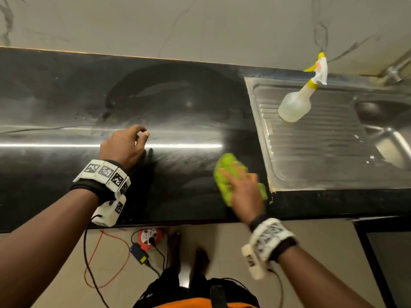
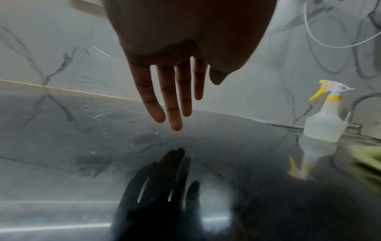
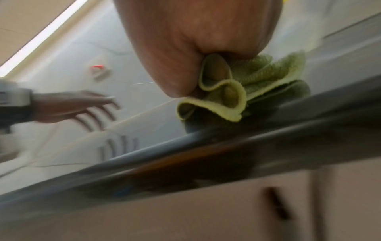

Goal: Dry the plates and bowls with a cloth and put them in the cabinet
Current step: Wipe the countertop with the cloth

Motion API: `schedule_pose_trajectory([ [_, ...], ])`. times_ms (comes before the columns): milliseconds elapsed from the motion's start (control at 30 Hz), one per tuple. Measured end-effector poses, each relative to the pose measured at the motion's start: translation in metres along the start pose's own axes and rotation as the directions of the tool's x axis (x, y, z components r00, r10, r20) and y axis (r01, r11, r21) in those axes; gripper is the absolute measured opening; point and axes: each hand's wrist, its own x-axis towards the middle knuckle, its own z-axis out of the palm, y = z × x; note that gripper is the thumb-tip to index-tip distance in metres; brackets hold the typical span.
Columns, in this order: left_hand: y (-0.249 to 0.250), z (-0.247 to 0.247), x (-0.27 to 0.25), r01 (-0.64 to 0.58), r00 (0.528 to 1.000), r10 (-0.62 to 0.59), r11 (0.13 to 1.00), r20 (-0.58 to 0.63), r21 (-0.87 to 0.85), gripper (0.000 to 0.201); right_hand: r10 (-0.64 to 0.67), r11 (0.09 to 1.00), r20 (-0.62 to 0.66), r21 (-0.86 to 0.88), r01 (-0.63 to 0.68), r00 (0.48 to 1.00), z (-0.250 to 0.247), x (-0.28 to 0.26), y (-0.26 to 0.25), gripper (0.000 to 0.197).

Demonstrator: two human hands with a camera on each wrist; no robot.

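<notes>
No plate, bowl or cabinet shows in any view. My right hand (image 1: pixel 242 190) bears down on a bunched green cloth (image 1: pixel 226 172) on the black counter (image 1: pixel 66 96), near its front edge and just left of the sink. In the right wrist view the cloth (image 3: pixel 257 78) is gathered under my palm (image 3: pixel 195 40) and my fingers are hidden. My left hand (image 1: pixel 124 147) hovers over the counter further left and holds nothing. Its fingers (image 2: pixel 173 97) hang straight and slightly spread above their reflection.
A spray bottle (image 1: pixel 295 105) with a yellow trigger stands on the steel sink's drainboard (image 1: pixel 322 152) at the right, with a tap (image 1: pixel 395 72) behind it. The counter surface is streaked and wet-looking. On the floor below lie a red power reel (image 1: pixel 150 237) and cables.
</notes>
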Motion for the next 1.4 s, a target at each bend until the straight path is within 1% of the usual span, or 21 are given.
schedule_pose_trajectory([
  [67,-0.007,-0.003,-0.003,0.038,0.999,-0.038,0.999,-0.009,-0.006,0.032,0.149,0.988,-0.037,-0.035,-0.150,0.988,-0.016,-0.011,0.039,0.047],
  [133,-0.015,-0.005,-0.004,0.079,0.997,-0.079,0.997,-0.013,-0.009,0.035,0.247,0.964,-0.029,-0.095,-0.248,0.969,-0.014,-0.020,0.026,0.057],
  [167,-0.018,-0.006,-0.004,0.091,0.996,-0.091,0.996,-0.012,-0.013,0.036,0.229,0.967,-0.033,-0.111,-0.231,0.973,-0.008,-0.024,0.007,0.059],
  [233,-0.023,-0.007,-0.007,0.103,0.995,-0.103,0.994,-0.016,-0.026,0.037,0.056,0.995,0.035,-0.082,-0.053,0.998,0.001,-0.031,-0.041,0.063],
  [333,-0.021,-0.008,-0.008,0.099,0.995,-0.100,0.995,-0.020,-0.024,0.039,-0.198,0.978,0.132,-0.035,0.204,0.971,0.020,-0.028,-0.107,0.063],
  [400,-0.018,-0.011,-0.008,0.106,0.994,-0.107,0.994,-0.031,-0.028,0.041,-0.345,0.938,0.227,0.047,0.344,0.911,0.028,-0.024,-0.154,0.054],
  [467,-0.017,-0.016,-0.007,0.120,0.992,-0.121,0.992,-0.034,-0.026,0.044,-0.469,0.881,0.351,0.115,0.460,0.811,0.036,-0.020,-0.188,0.042],
  [533,-0.018,-0.025,-0.007,0.143,0.989,-0.144,0.989,-0.043,-0.026,0.046,-0.538,0.839,0.351,0.141,0.525,0.766,0.046,-0.002,-0.201,0.031],
  [633,-0.033,-0.036,-0.006,0.193,0.978,-0.195,0.980,-0.070,-0.041,0.047,-0.530,0.845,0.294,0.101,0.525,0.796,0.059,0.054,-0.194,0.029],
  [733,-0.060,-0.048,-0.004,0.276,0.956,-0.281,0.959,-0.082,-0.066,0.049,-0.369,0.928,0.255,0.055,0.368,0.894,0.047,0.142,-0.169,0.072],
  [767,-0.069,-0.053,-0.004,0.304,0.947,-0.310,0.950,-0.083,-0.073,0.049,-0.290,0.955,0.290,0.027,0.295,0.912,0.039,0.171,-0.156,0.073],
  [833,-0.082,-0.061,-0.005,0.324,0.937,-0.334,0.941,-0.106,-0.101,0.048,-0.103,0.987,0.317,-0.086,0.137,0.943,0.030,0.220,-0.133,0.052],
  [900,-0.091,-0.068,-0.004,0.322,0.927,-0.341,0.937,-0.155,-0.136,0.049,-0.012,0.982,0.265,-0.177,0.061,0.964,0.033,0.242,-0.137,0.047],
  [967,-0.094,-0.072,0.003,0.314,0.921,-0.343,0.934,-0.185,-0.171,0.049,-0.091,0.955,0.236,-0.254,0.152,0.967,0.057,0.227,-0.169,0.055],
  [1033,-0.091,-0.072,0.016,0.291,0.928,-0.324,0.938,-0.183,-0.186,0.048,-0.356,0.910,0.292,-0.108,0.401,0.888,0.083,0.179,-0.203,0.063],
  [1100,-0.086,-0.069,0.033,0.270,0.935,-0.303,0.945,-0.183,-0.186,0.049,-0.625,0.770,0.357,0.139,0.622,0.694,0.088,0.125,-0.220,0.067],
  [1200,-0.078,-0.062,0.059,0.244,0.950,-0.271,0.954,-0.155,-0.175,0.048,-0.744,0.616,0.516,0.282,0.736,0.425,0.064,0.091,-0.216,0.051],
  [1233,-0.077,-0.060,0.067,0.223,0.955,-0.252,0.957,-0.153,-0.188,0.050,-0.744,0.603,0.520,0.250,0.758,0.420,0.057,0.104,-0.213,0.049],
  [1300,-0.076,-0.059,0.081,0.188,0.962,-0.222,0.961,-0.162,-0.204,0.052,-0.630,0.730,0.486,0.101,0.676,0.606,0.051,0.162,-0.205,0.052],
  [1367,-0.080,-0.059,0.087,0.184,0.960,-0.221,0.961,-0.171,-0.208,0.052,-0.392,0.888,0.460,-0.037,0.459,0.796,0.042,0.248,-0.187,0.050],
  [1400,-0.084,-0.060,0.088,0.193,0.957,-0.230,0.959,-0.176,-0.208,0.052,-0.275,0.928,0.433,-0.114,0.354,0.859,0.034,0.287,-0.174,0.052],
])
